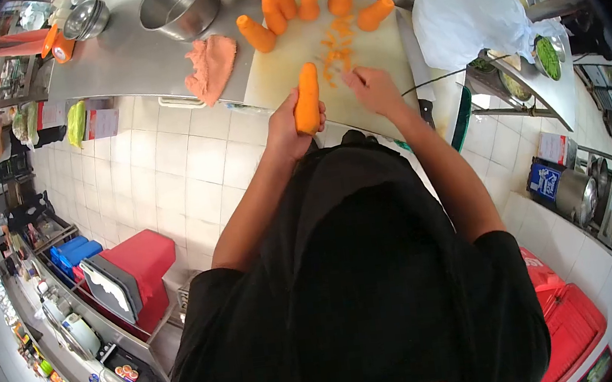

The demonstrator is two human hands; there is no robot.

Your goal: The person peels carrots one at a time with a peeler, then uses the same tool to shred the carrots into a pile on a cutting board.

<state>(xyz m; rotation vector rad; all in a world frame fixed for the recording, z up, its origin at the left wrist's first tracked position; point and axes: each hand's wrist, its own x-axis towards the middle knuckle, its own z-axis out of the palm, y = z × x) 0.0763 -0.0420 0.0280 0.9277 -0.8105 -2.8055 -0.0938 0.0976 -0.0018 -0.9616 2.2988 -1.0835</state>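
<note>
A peeled-looking orange carrot (307, 104) stands out in my left hand (287, 129), its fingers wrapped round the lower part. To the right, my right hand (376, 90) is closed over the near part of the cutting board (275, 81), apart from the carrot; a small thing shows at its fingertips, too unclear to name. Orange scraps (336, 55) lie on the board just beyond that hand. Several carrot pieces (309, 2) stand or lean along the board's far side.
A knife (415, 58) lies along the board's right edge. An orange cloth (213, 66) and a metal pot (179, 8) are on the steel counter (96, 68) to the left. A white plastic bag (464, 18) sits at the right, beside a dish of greens (547, 58).
</note>
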